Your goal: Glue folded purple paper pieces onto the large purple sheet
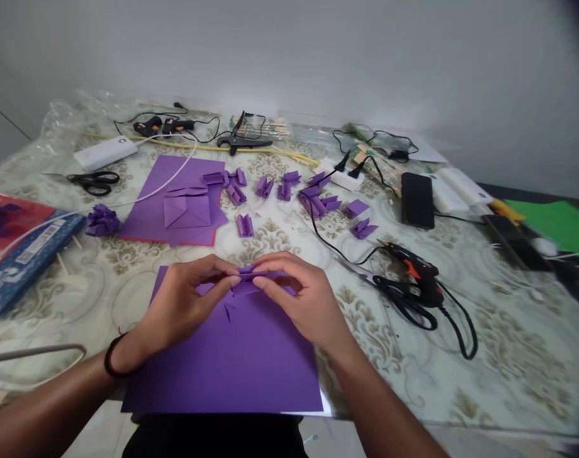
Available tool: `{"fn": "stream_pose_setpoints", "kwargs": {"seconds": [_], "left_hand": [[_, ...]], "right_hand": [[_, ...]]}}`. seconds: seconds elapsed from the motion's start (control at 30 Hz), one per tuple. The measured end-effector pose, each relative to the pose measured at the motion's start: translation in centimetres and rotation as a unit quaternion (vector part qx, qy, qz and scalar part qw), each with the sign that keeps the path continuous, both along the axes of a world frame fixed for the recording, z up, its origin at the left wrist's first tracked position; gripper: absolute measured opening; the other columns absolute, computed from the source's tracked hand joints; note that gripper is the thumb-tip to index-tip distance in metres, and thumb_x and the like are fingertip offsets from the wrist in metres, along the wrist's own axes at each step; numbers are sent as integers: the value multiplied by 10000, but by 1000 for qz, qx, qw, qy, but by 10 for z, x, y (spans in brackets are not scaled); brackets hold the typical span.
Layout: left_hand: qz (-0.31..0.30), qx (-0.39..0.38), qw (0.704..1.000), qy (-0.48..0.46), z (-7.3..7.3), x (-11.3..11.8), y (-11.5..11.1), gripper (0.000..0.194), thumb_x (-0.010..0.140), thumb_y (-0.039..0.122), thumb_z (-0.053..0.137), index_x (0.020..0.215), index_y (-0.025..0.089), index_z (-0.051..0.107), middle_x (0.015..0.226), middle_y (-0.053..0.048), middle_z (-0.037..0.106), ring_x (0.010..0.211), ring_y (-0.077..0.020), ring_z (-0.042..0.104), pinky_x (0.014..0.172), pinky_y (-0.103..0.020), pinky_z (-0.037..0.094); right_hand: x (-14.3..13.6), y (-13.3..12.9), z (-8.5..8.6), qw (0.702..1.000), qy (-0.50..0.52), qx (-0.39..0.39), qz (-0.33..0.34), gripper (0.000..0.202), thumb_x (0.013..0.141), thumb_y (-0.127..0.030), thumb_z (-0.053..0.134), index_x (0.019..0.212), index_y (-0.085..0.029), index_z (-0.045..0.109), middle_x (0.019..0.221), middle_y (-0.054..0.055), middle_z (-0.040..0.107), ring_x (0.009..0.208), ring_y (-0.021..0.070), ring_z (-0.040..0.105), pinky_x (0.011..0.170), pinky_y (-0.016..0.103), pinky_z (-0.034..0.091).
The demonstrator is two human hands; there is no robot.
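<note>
So both hands are busy with the same little thing here: the left hand (pixel 182 292) and the right hand (pixel 299 289) each have thumb and fingertips pinched closed on a small folded piece of purple paper (pixel 246 276), one at each end. It's up by the far edge of the big purple sheet (pixel 222 362) on the table (pixel 499 343), though I can't tell whether it's touching the sheet or held just above it. Looks like folding or creasing to me. If so, I'd get the edges lined up before pressing anything, then pin one end with the left thumb and run the right thumb along the fold, so the crease comes out straight. Go easy, since paper this small probably skews if the two hands pull unevenly. The sheet underneath is flat, so pressing down against it should give a sharper line than squeezing in midair. The folded purple piece (pixel 245 225) just beyond the hands might work as a rough size check. I'd also keep the wrist and sleeve side clear of the hot glue gun (pixel 429 280) over on the right, resting by the black-handled scissors (pixel 379 284).
</note>
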State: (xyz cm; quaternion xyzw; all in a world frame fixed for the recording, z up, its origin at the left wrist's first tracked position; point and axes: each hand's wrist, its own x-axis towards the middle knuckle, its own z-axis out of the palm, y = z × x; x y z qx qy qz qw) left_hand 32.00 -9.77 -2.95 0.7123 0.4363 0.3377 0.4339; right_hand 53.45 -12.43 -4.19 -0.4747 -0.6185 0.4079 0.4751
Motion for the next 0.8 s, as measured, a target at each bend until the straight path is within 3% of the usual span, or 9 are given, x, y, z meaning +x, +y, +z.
{"fn": "stream_pose_setpoints", "kwargs": {"seconds": [0.2,0.4,0.6,0.8], "left_hand": [[-15,-22,999,-22,-1,3,1,100,910,251,770,994,211,807,957,-25,844,865,-189,803,781,-255,650],[8,-27,999,-24,-2,3,0,53,891,236,782,917,227,827,880,-13,850,793,-191,807,730,-253,654],[21,-31,998,-42,-5,3,-1,51,882,258,786,887,211,805,848,-24,837,765,-191,793,700,-261,640],[36,-67,989,-125,-7,3,2,124,843,230,822,913,186,730,738,0,768,650,-136,717,589,-207,564]], "right_hand": [[0,0,0,1000,-20,11,-14,73,933,-232,757,883,-269,796,1036,26,774,968,195,726,819,339,597],[-7,-3,-2,1000,-2,1,-15,46,931,-259,758,894,-267,785,1045,23,770,984,194,726,818,329,590],[-12,-3,-8,995,51,-74,-36,166,888,-327,796,1031,-255,752,964,18,773,872,185,735,814,331,607],[-3,-4,-3,994,89,-56,17,237,953,-330,737,1181,-275,702,1169,51,743,1057,189,724,940,355,610]]}}
